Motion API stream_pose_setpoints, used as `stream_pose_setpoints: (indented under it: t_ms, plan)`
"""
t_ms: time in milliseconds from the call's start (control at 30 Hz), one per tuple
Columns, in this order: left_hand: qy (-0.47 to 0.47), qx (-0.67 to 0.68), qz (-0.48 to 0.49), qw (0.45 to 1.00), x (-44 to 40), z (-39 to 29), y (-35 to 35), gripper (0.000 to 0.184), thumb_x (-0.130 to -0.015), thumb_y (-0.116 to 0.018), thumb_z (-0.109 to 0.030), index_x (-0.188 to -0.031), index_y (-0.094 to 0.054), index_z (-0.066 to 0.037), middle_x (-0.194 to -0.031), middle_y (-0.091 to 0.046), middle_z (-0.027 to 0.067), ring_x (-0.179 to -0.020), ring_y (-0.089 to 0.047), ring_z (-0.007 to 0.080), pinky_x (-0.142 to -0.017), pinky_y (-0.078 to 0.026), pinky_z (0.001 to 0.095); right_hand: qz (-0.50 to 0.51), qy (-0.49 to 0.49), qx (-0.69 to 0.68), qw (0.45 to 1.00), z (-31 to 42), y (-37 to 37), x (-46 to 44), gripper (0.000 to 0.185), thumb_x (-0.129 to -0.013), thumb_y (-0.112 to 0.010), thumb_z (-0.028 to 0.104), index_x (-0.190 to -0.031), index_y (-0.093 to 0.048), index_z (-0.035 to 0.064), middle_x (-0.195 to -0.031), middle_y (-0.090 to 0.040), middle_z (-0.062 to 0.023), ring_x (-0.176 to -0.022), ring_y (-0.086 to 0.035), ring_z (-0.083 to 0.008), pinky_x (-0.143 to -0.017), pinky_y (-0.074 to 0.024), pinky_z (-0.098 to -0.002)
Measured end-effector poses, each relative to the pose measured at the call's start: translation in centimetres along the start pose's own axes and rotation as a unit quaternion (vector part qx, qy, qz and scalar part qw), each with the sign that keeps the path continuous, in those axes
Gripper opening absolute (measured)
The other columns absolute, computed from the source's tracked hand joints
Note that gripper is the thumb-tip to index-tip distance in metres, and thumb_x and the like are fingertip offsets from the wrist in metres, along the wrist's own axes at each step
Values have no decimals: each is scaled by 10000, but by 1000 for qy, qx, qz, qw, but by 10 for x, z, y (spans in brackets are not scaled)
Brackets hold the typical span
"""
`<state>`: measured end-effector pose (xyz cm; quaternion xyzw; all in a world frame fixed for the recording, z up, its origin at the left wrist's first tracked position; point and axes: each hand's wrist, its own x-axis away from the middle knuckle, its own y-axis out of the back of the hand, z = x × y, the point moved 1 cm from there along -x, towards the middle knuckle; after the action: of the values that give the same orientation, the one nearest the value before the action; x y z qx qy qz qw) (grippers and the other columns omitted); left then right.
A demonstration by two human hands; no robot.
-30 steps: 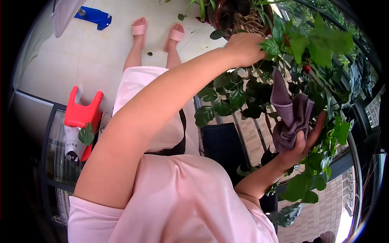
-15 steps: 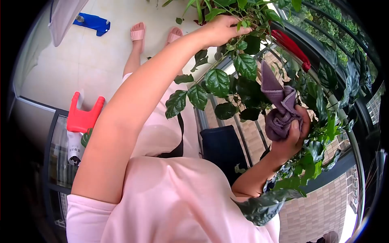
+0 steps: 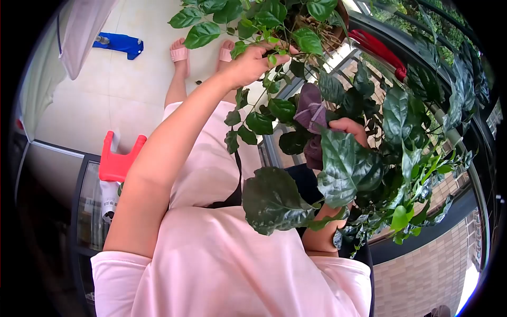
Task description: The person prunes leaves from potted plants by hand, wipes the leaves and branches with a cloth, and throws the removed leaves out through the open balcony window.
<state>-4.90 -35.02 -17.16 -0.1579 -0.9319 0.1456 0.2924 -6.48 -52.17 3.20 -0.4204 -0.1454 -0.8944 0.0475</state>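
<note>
My left hand (image 3: 251, 66) reaches into the plant's upper stems. Its fingers are stretched out, with thumb and forefinger apart and small leaves between them; I cannot see it gripping a stem. My right hand (image 3: 349, 128) is closed around a bunched purple cloth (image 3: 311, 112), with much of the hand hidden behind a large glossy leaf (image 3: 346, 166). The cloth sits among the trailing leaves, and another broad leaf (image 3: 277, 203) hangs in front of my right forearm. Brown roots or dry stems show in the pot (image 3: 340, 24) at the top.
A railing (image 3: 449, 132) with leafy vines runs along the right, with a red folded item (image 3: 377, 50) near it. A red forked plastic piece (image 3: 120, 158) stands by a glass-sided cabinet (image 3: 87, 211) on the left. A blue object (image 3: 119, 43) lies on the tiled floor.
My right hand has moved left with the cloth, behind a large leaf. My left hand has shifted left and slightly down. The plant's leaves and pot have swung lower into view.
</note>
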Motion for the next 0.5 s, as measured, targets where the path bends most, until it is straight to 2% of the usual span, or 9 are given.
stream_pose_setpoints:
  t_ms: [33, 100, 133, 233, 267, 300, 367, 400, 500]
  plan:
    - [17, 10, -2, 1000, 1, 0, 0, 298, -894, -561, -198, -1164, -584, -75, -1170, -569, 18, -1045, -498, 100, -931, -363, 246, 15, -35, -20, 999, -6, 4, -3, 326, -807, -582, 25, -1124, -507, 34, -1016, -549, -73, -870, -553, -140, -802, -452, -248]
    - [-7, 17, 7, 1000, -1, 4, -2, 285, -902, -548, -185, -1162, -587, -77, -1162, -568, 19, -1046, -490, 95, -932, -356, 237, -62, 64, 117, 989, -11, -19, -4, 347, -807, -605, 63, -1139, -507, 38, -987, -566, -92, -856, -562, -153, -798, -445, -248]
    - [-11, 16, 6, 1000, 0, 3, -2, 283, -903, -546, -185, -1160, -587, -76, -1157, -569, 18, -1046, -490, 96, -931, -357, 236, -46, 42, 35, 997, -6, -26, -5, 447, -805, -501, -48, -1240, -441, 36, -1071, -550, -100, -902, -555, -143, -831, -451, -270]
    - [-9, 18, 3, 1000, 1, 4, -3, 276, -903, -547, -190, -1151, -590, -76, -1137, -575, 15, -1044, -490, 97, -932, -356, 238, 6, -67, -21, 997, -8, -34, -6, 507, -794, -483, -60, -1285, -409, 44, -1077, -556, -97, -945, -539, -139, -856, -430, -270]
    - [-6, 21, 1, 1000, 2, 4, -3, 275, -902, -548, -192, -1147, -592, -76, -1131, -577, 15, -1043, -490, 97, -932, -356, 239, 13, -11, 43, 999, -12, -38, -7, 528, -782, -477, -65, -1294, -404, 43, -1065, -564, -86, -916, -551, -135, -826, -437, -264]
    - [-10, 18, -2, 1000, 2, 4, -4, 275, -901, -550, -196, -1145, -592, -76, -1126, -578, 14, -1040, -491, 97, -928, -360, 239, 1, 57, 89, 994, -25, -40, -10, 489, -787, -489, -51, -1265, -430, 33, -1036, -576, -77, -895, -554, -129, -800, -447, -264]
    - [-18, 13, -8, 1000, 3, 3, -7, 275, -899, -554, -203, -1140, -594, -75, -1117, -581, 13, -1033, -493, 97, -918, -368, 239, 16, 14, 145, 989, -36, -32, -17, 420, -806, -502, -22, -1222, -468, 24, -1043, -573, -81, -890, -557, -134, -801, -449, -269]
    - [8, 51, -7, 999, 5, 3, -10, 283, -897, -554, -224, -1143, -597, -93, -1112, -588, 13, -1048, -492, 106, -985, -302, 270, 10, 41, 164, 986, -36, -28, -17, 390, -816, -506, -7, -1204, -483, 25, -1043, -573, -83, -892, -558, -135, -804, -449, -272]
    - [-19, -21, -22, 999, 8, 6, -9, 281, -894, -568, -254, -1132, -607, -108, -1167, -571, 29, -1090, -494, 132, -967, -345, 265, -50, 78, 175, 980, -22, -37, -18, 341, -848, -519, 38, -1188, -500, 34, -1049, -573, -88, -906, -563, -134, -808, -451, -271]
